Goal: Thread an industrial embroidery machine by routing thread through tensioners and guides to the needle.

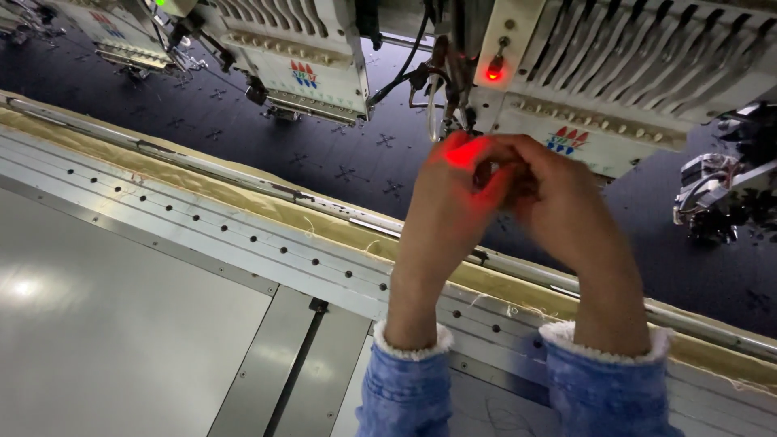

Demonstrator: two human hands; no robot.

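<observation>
Dark embroidered fabric (348, 154) under white machine head (583, 81); left hand (449, 194) and right hand (558, 202) touching, grips pressed together, possibly pinching thread.

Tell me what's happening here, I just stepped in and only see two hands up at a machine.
A person in blue fleece-cuffed sleeves has both hands raised together at the needle area of an embroidery machine head. The left hand and right hand meet fingertip to fingertip just below the red indicator light, whose glow falls on the left fingers. Whatever they pinch is too small to see. Dark blue fabric with small stitched motifs lies stretched under the heads, beyond a tan fabric edge and metal table.
</observation>
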